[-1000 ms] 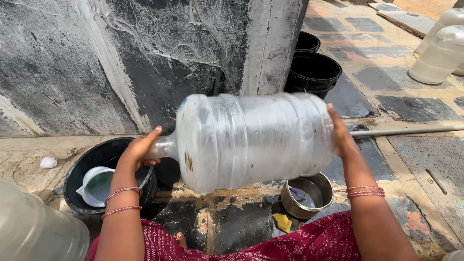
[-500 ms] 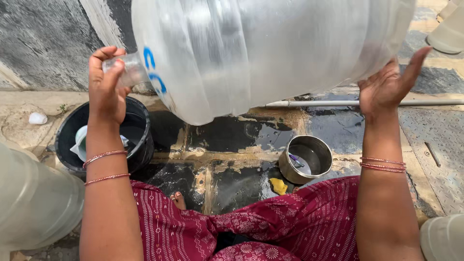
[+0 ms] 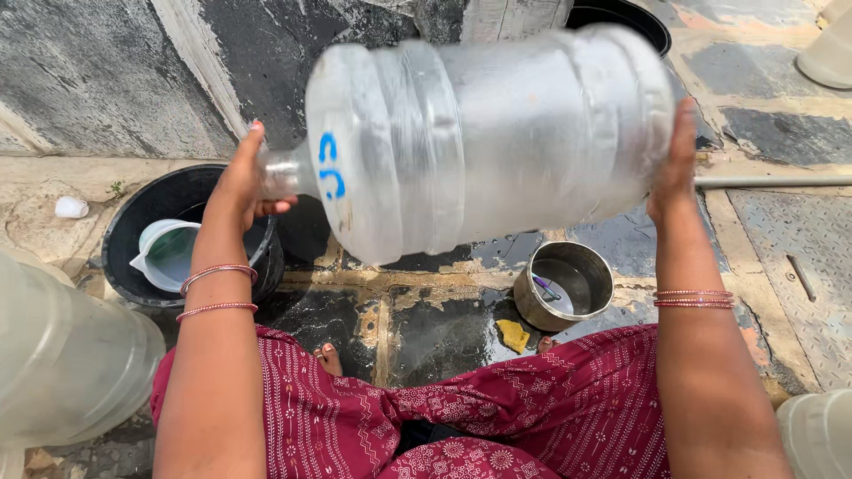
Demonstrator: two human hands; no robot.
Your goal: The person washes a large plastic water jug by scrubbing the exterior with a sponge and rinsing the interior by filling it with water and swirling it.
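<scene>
A person in a maroon skirt [image 3: 497, 417] holds a large clear jug [image 3: 488, 133] sideways in the air above wet paving. The left hand [image 3: 241, 177] is closed over the jug's neck, fingers wrapped around the mouth; the right hand [image 3: 676, 160] lies flat against its base, fingers straight. Below the neck sits a black tub [image 3: 124, 257] with a pale scoop [image 3: 164, 253] inside. A steel pot [image 3: 564, 284] stands on the ground under the jug, a yellow sponge [image 3: 513, 335] just beside it. Another jug [image 3: 62, 364] lies at left.
</scene>
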